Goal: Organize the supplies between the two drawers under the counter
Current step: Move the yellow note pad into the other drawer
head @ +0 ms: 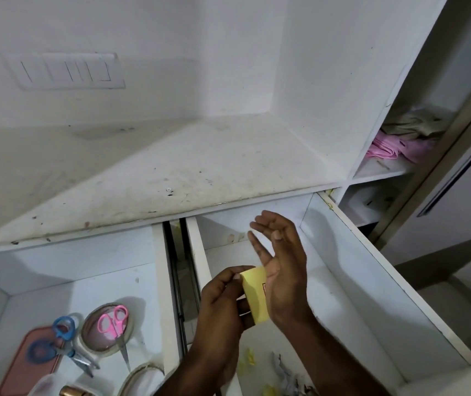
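Note:
Two white drawers stand pulled out under the counter. Above the right drawer (pixel 343 281) my left hand (pixel 223 298) pinches a small yellow pad (pixel 254 292) by its top corner. My right hand (pixel 283 264) is held upright against the pad's right side, fingers straight and spread. The left drawer (pixel 143 281) holds pink scissors (pixel 115 324) lying on a tape roll (pixel 105 330), blue scissors (pixel 60 344), a pinkish-brown flat lid or box (pixel 28 367) and another tape roll (pixel 143 378). Small yellow and grey bits (pixel 280 372) lie at the front of the right drawer.
A stained white counter (pixel 171 167) runs above the drawers, a switch panel (pixel 65 71) on the wall behind. Right of it, open shelves hold pink and beige cloths (pixel 400 138). A gap with metal rails (pixel 180 267) separates the drawers.

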`<state>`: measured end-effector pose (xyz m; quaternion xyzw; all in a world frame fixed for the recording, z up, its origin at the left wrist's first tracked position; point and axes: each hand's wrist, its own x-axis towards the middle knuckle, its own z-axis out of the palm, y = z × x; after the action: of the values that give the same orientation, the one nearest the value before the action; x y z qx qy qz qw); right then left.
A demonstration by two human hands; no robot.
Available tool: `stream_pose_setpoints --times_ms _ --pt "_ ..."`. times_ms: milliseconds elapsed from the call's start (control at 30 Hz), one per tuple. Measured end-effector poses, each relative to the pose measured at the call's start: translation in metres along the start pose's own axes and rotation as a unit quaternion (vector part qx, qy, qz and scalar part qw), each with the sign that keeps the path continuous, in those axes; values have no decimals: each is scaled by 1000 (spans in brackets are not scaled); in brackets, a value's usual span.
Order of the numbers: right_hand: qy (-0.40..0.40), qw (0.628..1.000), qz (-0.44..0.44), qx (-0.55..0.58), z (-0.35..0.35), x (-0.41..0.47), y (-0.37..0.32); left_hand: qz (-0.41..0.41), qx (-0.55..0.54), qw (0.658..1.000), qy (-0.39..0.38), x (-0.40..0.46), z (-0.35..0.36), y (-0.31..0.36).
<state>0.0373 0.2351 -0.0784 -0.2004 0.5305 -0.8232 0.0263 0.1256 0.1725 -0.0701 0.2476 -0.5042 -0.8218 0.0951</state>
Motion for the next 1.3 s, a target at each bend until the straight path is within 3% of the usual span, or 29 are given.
stream_pose_setpoints --times_ms 133,233,300,400,467,533,600,667,733,767,833,867,933,1000,1100,1300 --pt "100 971 67 -206 -25 11 1 27 3 999 46 3 -6 -1" --pt "-32 948 215 -231 -34 14 -11 51 -16 996 67 6 -12 4" --pt "-118 927 220 -279 -32 11 -17 68 -16 994 79 7 -15 7" --pt "-103 943 231 -216 -30 10 -17 96 11 992 79 9 -20 4" --pt "-74 942 282 -166 -32 12 -20 169 92 980 49 10 -28 0" --pt "-45 932 335 -133 -34 15 -21 296 285 912 3 14 -34 0" --pt "-27 922 376 -89 -36 16 -22 381 451 806 -37 21 -37 -4" --pt "-26 910 408 -72 -37 16 -23 402 486 775 -31 22 -38 -7" --pt "-5 909 399 -117 -38 15 -19 373 497 784 4 20 -35 -7" --pt "34 922 353 -156 -39 14 -16 346 489 800 9 18 -33 -6" --pt "103 966 153 -182 -35 16 -16 260 385 886 1 15 -29 -5" --pt "102 983 47 -146 -32 17 -19 198 310 930 -11 14 -25 -4" --pt "37 993 -82 -78 -19 11 -25 107 183 977 -38 9 -17 1" --pt "-40 996 -78 -23 1 -1 -27 49 106 991 -68 5 -13 3" --pt "-92 996 -6 16 19 -12 -22 -40 50 991 -118 1 -10 4" --pt "-25 1000 9 7 -1 5 -21 -67 -17 989 -128 1 -12 0"
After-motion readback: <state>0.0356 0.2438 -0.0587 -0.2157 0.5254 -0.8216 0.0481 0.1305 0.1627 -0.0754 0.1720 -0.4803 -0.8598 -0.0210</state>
